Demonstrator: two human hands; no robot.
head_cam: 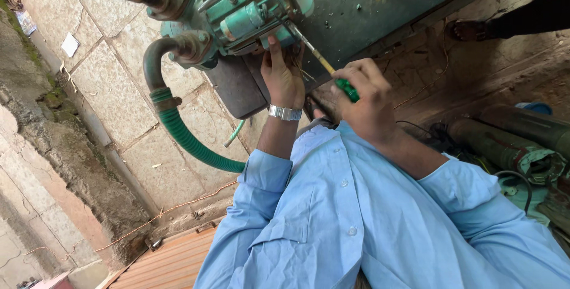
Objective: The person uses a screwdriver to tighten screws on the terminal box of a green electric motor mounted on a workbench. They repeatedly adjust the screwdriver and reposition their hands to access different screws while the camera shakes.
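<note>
Right hand (369, 106) grips green-handled screwdriver (323, 63); left hand (283, 75), fingers loosely open, touches teal pump (249, 10).

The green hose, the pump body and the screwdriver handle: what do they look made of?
Green hose: likely flexible ribbed plastic or rubber, going by its bend. Pump body: apparently cast metal under chipped teal paint. Screwdriver in the right hand: glossy green plastic handle, metal shaft. Left hand touches the pump.
</note>
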